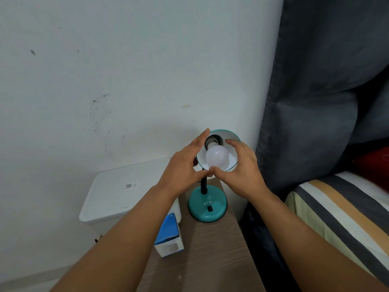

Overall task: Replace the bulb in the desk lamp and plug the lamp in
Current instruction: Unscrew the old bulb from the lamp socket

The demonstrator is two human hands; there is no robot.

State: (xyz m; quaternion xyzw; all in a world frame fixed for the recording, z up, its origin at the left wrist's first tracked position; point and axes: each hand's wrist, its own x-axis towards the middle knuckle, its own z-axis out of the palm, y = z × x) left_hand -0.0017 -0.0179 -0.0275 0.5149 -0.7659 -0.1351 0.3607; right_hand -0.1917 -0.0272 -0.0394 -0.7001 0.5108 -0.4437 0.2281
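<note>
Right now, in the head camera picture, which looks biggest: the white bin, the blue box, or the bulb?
1. white bin
2. blue box, though it sits nearer the camera
3. bulb

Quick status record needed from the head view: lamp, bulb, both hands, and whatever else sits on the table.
lamp: teal desk lamp upright on the wooden bedside table, shade tilted toward the camera
bulb: white bulb seated in the socket, unlit
left hand: left hand against the shade's left rim, fingers straight
right hand: right hand cupped at the shade's right side, thumb near the bulb; grip unclear
box: blue bulb box at the table's left edge
plug: cord and outlet not visible
</note>
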